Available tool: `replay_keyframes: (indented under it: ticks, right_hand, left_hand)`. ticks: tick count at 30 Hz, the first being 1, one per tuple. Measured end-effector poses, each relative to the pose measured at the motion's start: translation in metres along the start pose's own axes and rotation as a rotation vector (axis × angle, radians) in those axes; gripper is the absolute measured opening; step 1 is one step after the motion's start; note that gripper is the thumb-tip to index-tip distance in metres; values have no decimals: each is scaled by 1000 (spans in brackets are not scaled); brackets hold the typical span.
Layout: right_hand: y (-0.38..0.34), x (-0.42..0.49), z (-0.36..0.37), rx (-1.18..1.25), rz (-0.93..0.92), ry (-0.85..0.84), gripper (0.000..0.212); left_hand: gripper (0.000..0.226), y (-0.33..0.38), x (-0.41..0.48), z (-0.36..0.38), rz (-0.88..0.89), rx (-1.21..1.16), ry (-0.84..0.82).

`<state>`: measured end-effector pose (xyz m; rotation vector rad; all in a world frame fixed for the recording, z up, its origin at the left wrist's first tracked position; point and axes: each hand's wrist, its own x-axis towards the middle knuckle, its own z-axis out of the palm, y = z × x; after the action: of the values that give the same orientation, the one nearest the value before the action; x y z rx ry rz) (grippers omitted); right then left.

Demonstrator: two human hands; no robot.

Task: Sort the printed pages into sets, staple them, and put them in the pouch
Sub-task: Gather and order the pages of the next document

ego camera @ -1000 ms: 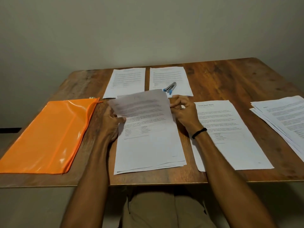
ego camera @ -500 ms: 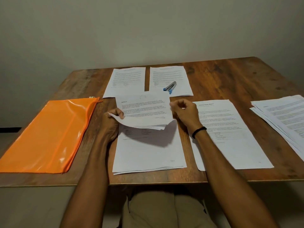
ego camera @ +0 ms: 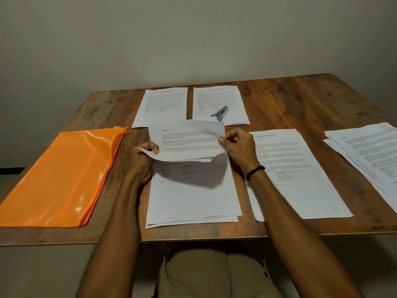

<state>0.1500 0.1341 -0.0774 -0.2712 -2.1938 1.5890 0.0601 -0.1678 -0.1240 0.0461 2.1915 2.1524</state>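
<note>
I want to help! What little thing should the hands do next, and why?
Probably lay the lifted pages back flat on the stack: the left hand and right hand pinch them bent over, and the stapler lies untouched on a far page.

Desk of sorted papers, head view: both hands on the centre stack.

Wooden table [ego camera: 300,93]. Centre stack [ego camera: 193,198] at the near edge, its upper pages [ego camera: 189,140] folded back and raised; left hand [ego camera: 142,160] pinches their left edge, right hand [ego camera: 238,147] pinches their right edge; black wristband [ego camera: 255,172] on the right wrist. Orange pouch [ego camera: 64,173] flat at left, apart from the stack. Two printed sets side by side at the far centre: left set [ego camera: 163,106], right set [ego camera: 217,97] with a stapler [ego camera: 220,112] lying on it. Report sheet [ego camera: 300,175] just right of the centre stack. Fanned loose pile [ego camera: 369,151] at far right.
</note>
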Motion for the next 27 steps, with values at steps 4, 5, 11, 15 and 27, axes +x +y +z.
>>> replay_keyframes:
  ticks: [4,5,11,15,27]
  right_hand:
    - [-3,1,-2,143,-15,8,15]
    - [-2,2,-2,148,-16,36,15]
    - [-13,8,-27,157,-8,350,16]
    - [-28,28,-87,148,-9,501,18]
    - [24,32,-209,-562,157,221,31]
  left_hand:
    - [28,27,-26,15,17,-154,-33]
    - [26,32,-31,18,42,-175,-60]
    - [25,43,-39,16,51,-216,98]
    - [20,49,-52,16,37,-260,34]
    - [15,57,-59,17,37,-199,95]
